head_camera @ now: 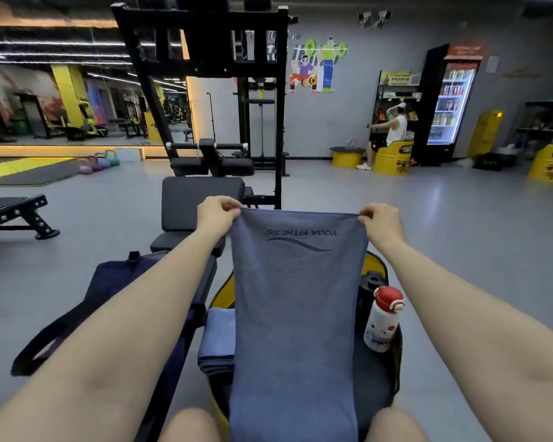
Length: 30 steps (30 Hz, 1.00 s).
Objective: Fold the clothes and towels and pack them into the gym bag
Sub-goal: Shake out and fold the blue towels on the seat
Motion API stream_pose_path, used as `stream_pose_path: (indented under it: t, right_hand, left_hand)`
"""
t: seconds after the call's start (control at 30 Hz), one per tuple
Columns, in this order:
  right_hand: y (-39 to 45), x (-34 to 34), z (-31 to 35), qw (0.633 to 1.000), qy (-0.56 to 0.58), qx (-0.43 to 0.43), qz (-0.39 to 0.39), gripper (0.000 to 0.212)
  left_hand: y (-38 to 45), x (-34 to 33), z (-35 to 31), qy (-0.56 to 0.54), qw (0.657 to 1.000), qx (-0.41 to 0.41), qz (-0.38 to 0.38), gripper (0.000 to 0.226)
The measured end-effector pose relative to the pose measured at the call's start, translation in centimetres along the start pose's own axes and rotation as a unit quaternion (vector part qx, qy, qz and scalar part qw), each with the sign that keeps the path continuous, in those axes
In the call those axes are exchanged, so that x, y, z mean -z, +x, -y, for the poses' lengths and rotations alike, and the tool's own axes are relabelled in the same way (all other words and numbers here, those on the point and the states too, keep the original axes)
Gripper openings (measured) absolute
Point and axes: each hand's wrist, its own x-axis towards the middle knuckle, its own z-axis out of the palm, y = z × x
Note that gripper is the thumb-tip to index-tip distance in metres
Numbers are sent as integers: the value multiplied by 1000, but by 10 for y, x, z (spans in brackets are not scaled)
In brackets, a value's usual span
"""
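I hold a blue-grey towel (296, 314) up in front of me by its top edge, so it hangs down between my knees. Its "YOGA FITNESS" print appears upside down near the top. My left hand (216, 215) pinches the top left corner and my right hand (380, 220) pinches the top right corner. A folded blue towel (217, 339) lies on the dark round stool top behind the hanging towel, at its left. The dark navy gym bag (115, 282) with a black strap lies on the bench under my left forearm.
A white bottle with a red cap (382, 320) stands on the yellow-rimmed stool (377, 371) at the right. A black padded gym machine (205, 173) rises straight ahead. A black bench (13, 212) is at the left. A person sits on a yellow drum at the back right.
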Motion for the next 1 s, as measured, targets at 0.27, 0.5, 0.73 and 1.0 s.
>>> stream_pose_path:
  t: [0.27,0.5,0.73,1.0]
  right_hand:
    - [-25,-55,-44,997,-16,-38,69,19]
    - [-69,-87,-76,987,-16,-49,150,17]
    - [-125,-118,-114,965,-48,-57,250,17]
    - [-173,-134,-141,944,-59,-91,311,22]
  left_hand:
    - [-22,-39,59,13,998,41,39,16]
    - [-56,-64,105,27,991,91,90,15]
    - [-105,-86,156,41,974,152,162,15]
    - [-149,-103,200,78,945,196,248,9]
